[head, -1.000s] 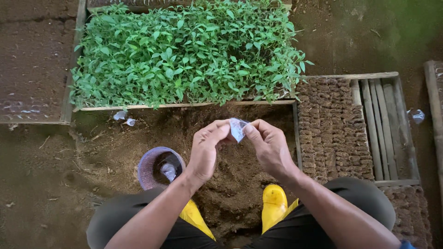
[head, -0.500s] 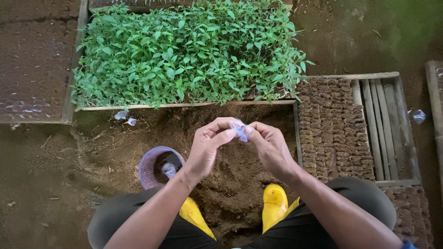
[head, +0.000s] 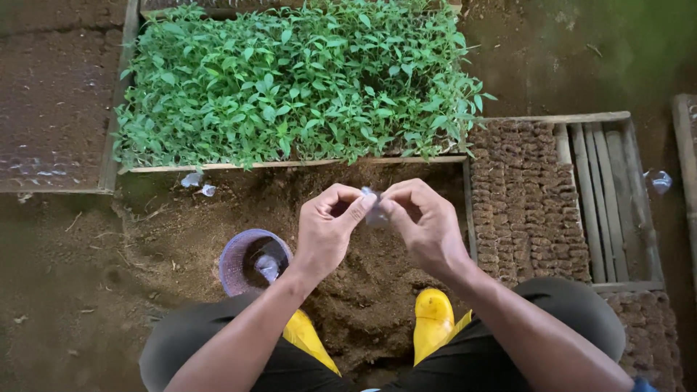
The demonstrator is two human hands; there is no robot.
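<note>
We held a small clear plastic bag (head: 375,212) pinched between both hands, left hand (head: 328,231) and right hand (head: 425,225) equally close. It hung centred above the soil heap (head: 363,297).

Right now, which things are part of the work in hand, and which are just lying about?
In use: small clear plastic bag, pinched by left hand and right hand; soil heap; purple basket.

Lying about: seedling tray; plastic scraps; filled soil blocks.
</note>
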